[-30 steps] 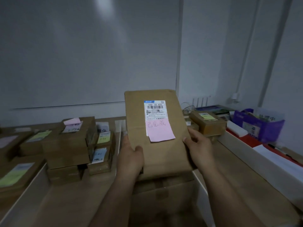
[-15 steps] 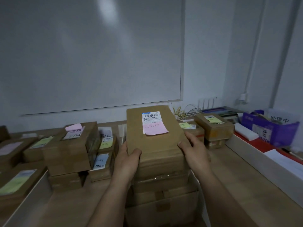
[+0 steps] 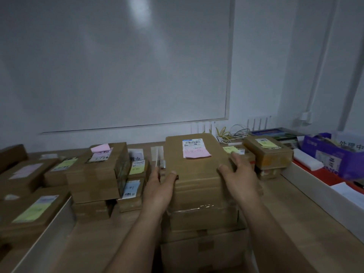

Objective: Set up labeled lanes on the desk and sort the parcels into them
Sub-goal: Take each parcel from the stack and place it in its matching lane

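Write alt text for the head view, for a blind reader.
A brown parcel with a pink note lies atop a stack of boxes on a desk; the left hand holds its left edge, the right hand rests straight fingers on its right edge. Other parcels sit on both sides.
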{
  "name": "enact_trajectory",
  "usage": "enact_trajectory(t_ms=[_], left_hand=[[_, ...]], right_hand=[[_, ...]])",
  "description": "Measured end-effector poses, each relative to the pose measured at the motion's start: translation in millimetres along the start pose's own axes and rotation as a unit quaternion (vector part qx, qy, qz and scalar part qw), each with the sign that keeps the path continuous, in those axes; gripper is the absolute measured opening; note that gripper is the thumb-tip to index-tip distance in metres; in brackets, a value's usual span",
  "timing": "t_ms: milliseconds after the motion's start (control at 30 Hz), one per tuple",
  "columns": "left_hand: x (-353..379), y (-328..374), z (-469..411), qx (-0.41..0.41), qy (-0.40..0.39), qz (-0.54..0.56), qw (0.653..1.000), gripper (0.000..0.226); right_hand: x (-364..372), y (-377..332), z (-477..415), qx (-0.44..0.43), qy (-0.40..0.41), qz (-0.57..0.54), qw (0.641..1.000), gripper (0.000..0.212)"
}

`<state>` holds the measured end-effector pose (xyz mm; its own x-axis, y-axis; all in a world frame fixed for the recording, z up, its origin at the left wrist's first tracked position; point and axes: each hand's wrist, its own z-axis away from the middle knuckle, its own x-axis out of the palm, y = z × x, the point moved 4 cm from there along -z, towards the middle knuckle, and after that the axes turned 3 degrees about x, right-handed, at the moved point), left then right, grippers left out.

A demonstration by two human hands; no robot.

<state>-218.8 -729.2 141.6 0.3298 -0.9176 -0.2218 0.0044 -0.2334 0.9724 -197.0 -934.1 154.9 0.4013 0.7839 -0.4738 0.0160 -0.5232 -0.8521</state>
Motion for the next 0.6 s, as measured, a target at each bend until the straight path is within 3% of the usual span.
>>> enact_trajectory(t_ms=[233,400,600], left_hand=[[-60.8,-6.4,12.0,0.086,0.057,0.004,0.995,0.062],[-148.1,-21.7,22.5,0.122,0.128,-0.010,0.984,0.062],[-288.1,-53.6,37.9,0.120,0.224,-0.059,0.965,0.065]], right_hand=[[19.7,-58.7,50.0,-0.117,0.045,0.057,0.990,0.059],[72.5,-99.4,104.9,-0.159,0.012,0.016,0.987,0.055],[162.5,-168.8,176.7,-0.213,-0.052,0.065,0.974,0.057]])
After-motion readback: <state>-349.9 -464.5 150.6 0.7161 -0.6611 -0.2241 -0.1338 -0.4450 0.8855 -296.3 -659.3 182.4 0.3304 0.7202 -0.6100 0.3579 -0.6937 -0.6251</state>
